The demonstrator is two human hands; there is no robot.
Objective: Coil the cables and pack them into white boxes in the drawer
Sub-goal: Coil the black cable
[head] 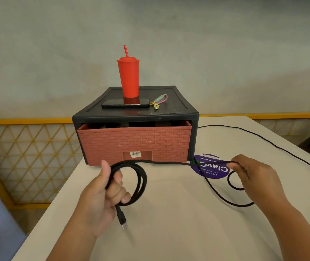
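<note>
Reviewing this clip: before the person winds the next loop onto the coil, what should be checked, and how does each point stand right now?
1. Left hand grips the coiled black cable securely: ok, fingers curled round the loops.
2. Right hand holds the feeding strand: ok, pinched, with the strand stretched straight between the hands.
3. Plug clear of the loops: ok, it hangs below the left hand.
4. Remaining cable free of snags: cannot tell, it trails across the table and out of the frame on the right.
5. Drawer open enough for packing: not ok, pulled out only slightly.
6. White boxes ready inside: cannot tell, hidden.
</note>
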